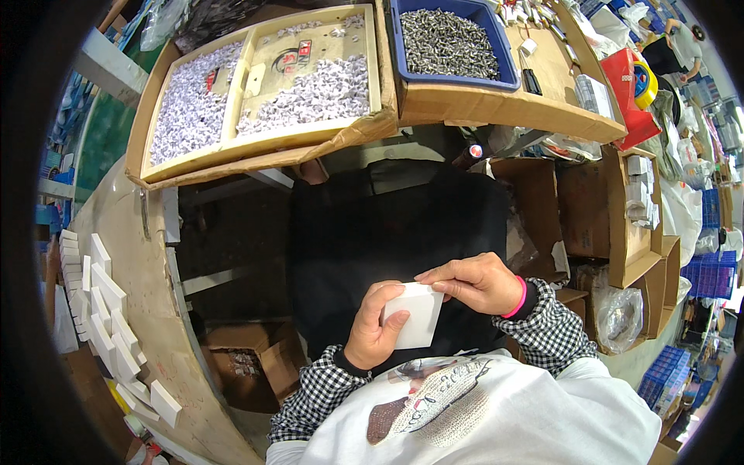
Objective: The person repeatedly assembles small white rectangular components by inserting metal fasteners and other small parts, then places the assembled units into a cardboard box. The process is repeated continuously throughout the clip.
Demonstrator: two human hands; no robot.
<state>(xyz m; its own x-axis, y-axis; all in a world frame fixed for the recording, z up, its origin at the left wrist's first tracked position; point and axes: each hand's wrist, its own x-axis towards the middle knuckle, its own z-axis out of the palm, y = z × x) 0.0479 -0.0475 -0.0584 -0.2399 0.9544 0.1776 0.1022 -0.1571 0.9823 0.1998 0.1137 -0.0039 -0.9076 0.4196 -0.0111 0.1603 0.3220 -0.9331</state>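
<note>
A small flat white box (419, 318) is held over my lap. My left hand (376, 325) grips it by its left side, the thumb lying across its face and the fingers behind. At the box's top edge, my right hand (479, 284) has its thumb and fingers pinched together on the upper right corner. Whether the right fingers hold a flap or only press the edge is too small to tell. What the box contains is hidden.
Ahead stands a divided wooden tray (242, 85) of small white pieces, beside a blue bin (399, 54) full of small metal parts. White boxes (108, 291) pile on the left table (167, 333). Cardboard boxes (585, 205) stand at right, near a red tape dispenser (621, 81).
</note>
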